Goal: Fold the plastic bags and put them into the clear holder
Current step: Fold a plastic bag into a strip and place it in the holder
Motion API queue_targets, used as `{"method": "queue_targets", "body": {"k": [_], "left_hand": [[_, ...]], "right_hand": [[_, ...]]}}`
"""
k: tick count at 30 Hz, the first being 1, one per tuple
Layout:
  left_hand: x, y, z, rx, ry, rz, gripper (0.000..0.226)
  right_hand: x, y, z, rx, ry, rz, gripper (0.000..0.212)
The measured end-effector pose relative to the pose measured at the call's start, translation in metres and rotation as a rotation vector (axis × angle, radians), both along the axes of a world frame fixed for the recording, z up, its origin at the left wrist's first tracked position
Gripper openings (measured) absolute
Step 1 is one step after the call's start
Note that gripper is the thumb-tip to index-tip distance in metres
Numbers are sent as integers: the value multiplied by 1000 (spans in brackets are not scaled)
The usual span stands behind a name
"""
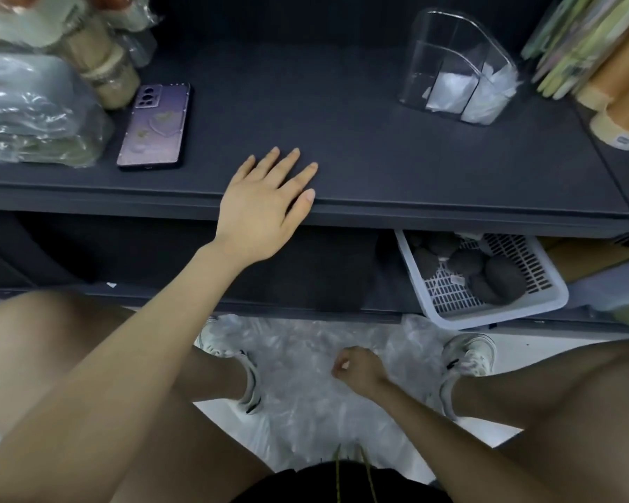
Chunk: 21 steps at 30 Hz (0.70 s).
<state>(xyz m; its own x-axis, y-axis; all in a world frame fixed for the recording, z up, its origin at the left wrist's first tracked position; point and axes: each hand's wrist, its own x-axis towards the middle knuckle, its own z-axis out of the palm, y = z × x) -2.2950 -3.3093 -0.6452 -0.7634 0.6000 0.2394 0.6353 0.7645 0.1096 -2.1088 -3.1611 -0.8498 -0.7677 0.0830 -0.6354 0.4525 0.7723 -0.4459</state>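
A heap of clear plastic bags [305, 386] lies on the white floor between my feet. My right hand [358, 368] is down in the heap, fingers curled, gripping the plastic. My left hand [266, 205] rests flat with straight fingers on the front edge of the dark shelf [342, 139]. The clear holder [454, 67] stands at the shelf's back right, with folded white bags in its right-hand compartments.
A purple phone [155, 127] lies left on the shelf beside wrapped packages [33, 110]. Rolls and stacked sheets [603, 59] crowd the right end. Below the shelf, a white slotted basket [487, 281] holds several dark lumps.
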Motion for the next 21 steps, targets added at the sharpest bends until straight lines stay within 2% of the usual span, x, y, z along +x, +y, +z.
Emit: {"method": "queue_targets", "body": {"k": [3,5,6,8,14,17,19,21], "left_hand": [[0,-1,2,157,-85,12,56],[6,-1,9,420,-168,26,48],[12,1,14,531,-153,42,42],[29,5,24,663,-84,79,33],[62,22,70,728,-262,114,43],[68,29,89,746,-491,132,63],[71,34,98,826,-725,124,78],[73,39,105,956,-896,129,82]], "right_hand": [[-15,14,57,-210,171,-31,4],[-25,28,112,-314,267,-32,17],[-29,35,141,-352,297,-29,22],[-39,50,196,-429,347,-29,16],[-75,70,309,-608,582,-150,10],[-92,67,330,-627,751,-218,11],[-98,59,334,-586,858,-225,13],[-99,49,333,-548,914,-190,12]]}}
